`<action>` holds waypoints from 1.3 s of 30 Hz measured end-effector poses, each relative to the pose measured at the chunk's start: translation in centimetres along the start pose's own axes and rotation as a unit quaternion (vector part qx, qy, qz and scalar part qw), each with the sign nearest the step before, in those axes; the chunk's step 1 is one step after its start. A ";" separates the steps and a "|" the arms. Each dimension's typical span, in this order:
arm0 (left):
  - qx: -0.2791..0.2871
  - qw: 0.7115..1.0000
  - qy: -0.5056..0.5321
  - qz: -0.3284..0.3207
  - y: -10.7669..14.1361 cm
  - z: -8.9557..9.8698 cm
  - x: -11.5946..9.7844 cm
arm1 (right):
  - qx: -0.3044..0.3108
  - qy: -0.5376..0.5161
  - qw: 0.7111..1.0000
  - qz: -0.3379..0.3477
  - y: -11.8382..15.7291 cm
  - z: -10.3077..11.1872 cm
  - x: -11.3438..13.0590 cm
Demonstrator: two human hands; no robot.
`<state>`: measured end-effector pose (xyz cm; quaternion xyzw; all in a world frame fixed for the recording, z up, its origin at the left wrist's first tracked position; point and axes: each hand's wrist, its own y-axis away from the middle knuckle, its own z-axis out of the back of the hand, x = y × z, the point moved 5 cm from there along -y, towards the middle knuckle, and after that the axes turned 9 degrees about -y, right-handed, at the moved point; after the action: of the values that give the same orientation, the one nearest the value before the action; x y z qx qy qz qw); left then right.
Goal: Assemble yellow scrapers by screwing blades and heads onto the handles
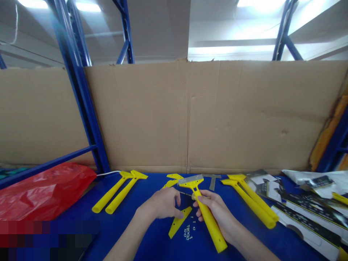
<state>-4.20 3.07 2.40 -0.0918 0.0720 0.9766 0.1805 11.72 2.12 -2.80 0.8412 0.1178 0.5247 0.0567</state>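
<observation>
My right hand [210, 207] is closed around a yellow scraper handle [210, 226] whose wide head, at the upper end, carries a grey metal blade [191, 179]. A thin rod, perhaps a screwdriver, also shows between those fingers and points left. To the left, my left hand [169, 203] has its thumb and fingers apart, just over the upper part of a loose yellow plate [179, 223]. Small screws and nuts [187, 233] lie scattered on the blue surface below. More yellow plates [174, 177] rest behind the left hand.
Two yellow scrapers [123, 194] lie at left and two more [254, 203] at right. Metal blades [212, 183] are behind my right hand. Printed packages [307, 221] cover the right side; a red bag [54, 190] is at left. Cardboard [217, 116] stands behind the blue table [108, 241].
</observation>
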 end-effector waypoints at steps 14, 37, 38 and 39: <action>-0.019 0.977 -0.209 0.031 0.5 -0.2 -2.3 | -0.002 -0.003 1.000 0.003 0.0 0.2 -0.1; -0.235 0.958 -0.117 0.114 -0.2 3.4 3.0 | -0.009 -0.011 1.000 0.001 0.1 0.2 0.0; -0.222 0.963 -0.106 0.109 -0.5 3.1 3.2 | -0.009 -0.011 1.000 0.002 0.0 0.2 0.0; -0.207 0.968 -0.095 0.104 -0.7 2.7 3.4 | -0.008 -0.011 1.000 0.003 0.0 0.2 0.0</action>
<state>-7.43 5.34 4.26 -0.0257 -0.1404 0.9879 0.0609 11.89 2.13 -2.92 0.8469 0.1098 0.5164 0.0633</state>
